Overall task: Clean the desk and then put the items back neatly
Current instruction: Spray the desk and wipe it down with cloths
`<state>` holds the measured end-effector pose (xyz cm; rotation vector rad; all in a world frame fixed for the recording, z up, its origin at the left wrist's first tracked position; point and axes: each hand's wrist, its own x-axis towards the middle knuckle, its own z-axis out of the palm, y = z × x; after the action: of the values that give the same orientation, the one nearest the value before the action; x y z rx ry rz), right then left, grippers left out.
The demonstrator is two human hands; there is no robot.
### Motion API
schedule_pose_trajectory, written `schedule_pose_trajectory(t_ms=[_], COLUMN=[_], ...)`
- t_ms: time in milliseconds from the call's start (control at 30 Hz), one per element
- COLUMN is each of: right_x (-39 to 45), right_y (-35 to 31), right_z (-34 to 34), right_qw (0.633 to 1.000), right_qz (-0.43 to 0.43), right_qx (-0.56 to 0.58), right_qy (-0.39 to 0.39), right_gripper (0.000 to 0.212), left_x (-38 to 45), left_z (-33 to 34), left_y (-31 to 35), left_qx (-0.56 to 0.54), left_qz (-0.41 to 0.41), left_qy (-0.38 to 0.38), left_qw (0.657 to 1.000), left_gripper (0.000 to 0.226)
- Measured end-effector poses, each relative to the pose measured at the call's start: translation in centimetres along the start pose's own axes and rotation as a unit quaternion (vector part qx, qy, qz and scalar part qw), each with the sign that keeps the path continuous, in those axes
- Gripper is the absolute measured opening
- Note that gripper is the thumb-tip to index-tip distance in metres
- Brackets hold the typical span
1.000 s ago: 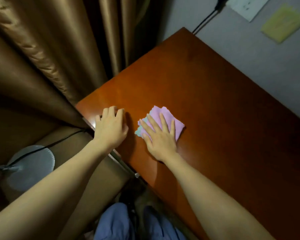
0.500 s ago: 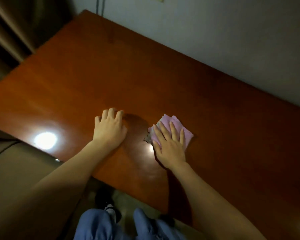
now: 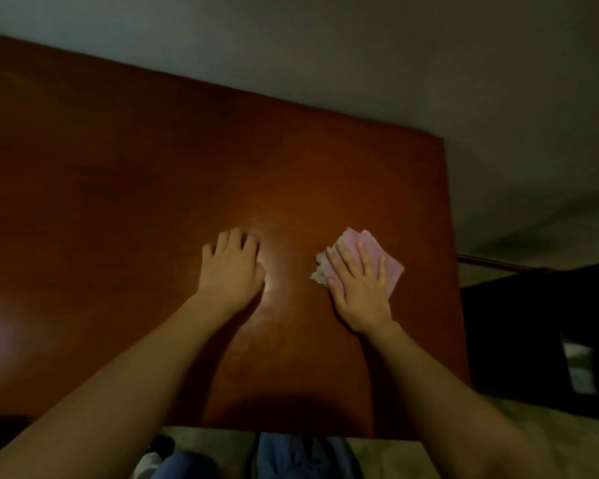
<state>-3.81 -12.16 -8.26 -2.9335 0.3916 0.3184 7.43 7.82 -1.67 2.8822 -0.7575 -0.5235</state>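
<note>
Pressing the pink cloth (image 3: 367,259) flat-fingered, right hand (image 3: 360,288); left hand (image 3: 232,267) rests on desk (image 3: 118,202).

Dim and warm-toned throughout, with corners sinking into near black. Soft glare on the glossy reddish-brown wooden desk top (image 3: 153,188) at the left edge and a smaller sheen between the hands; broad shadows under both forearms. Slightly smeared by motion, straight edges bowed by wide-angle distortion.
</note>
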Motion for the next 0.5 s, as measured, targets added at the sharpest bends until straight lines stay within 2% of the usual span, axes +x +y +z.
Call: schedule_pose_trajectory(t_ms=[233, 500], right_x=[-1.2, -6.1], right_y=[9.1, 12.4], right_z=[-0.8, -0.3], right_qw=[0.997, 0.986], right_qz=[0.062, 0.152], right_qx=[0.025, 0.051], right_qy=[0.04, 0.054], right_gripper=[0.067, 0.072], left_x=[0.9, -0.5], left_z=[1.4, 2.4], left_y=[5.9, 10.1], left_qx=[0.048, 0.084], left_qz=[0.041, 0.085], left_qy=[-0.016, -0.034], left_qw=[0.998, 0.992], left_gripper=[0.05, 0.05])
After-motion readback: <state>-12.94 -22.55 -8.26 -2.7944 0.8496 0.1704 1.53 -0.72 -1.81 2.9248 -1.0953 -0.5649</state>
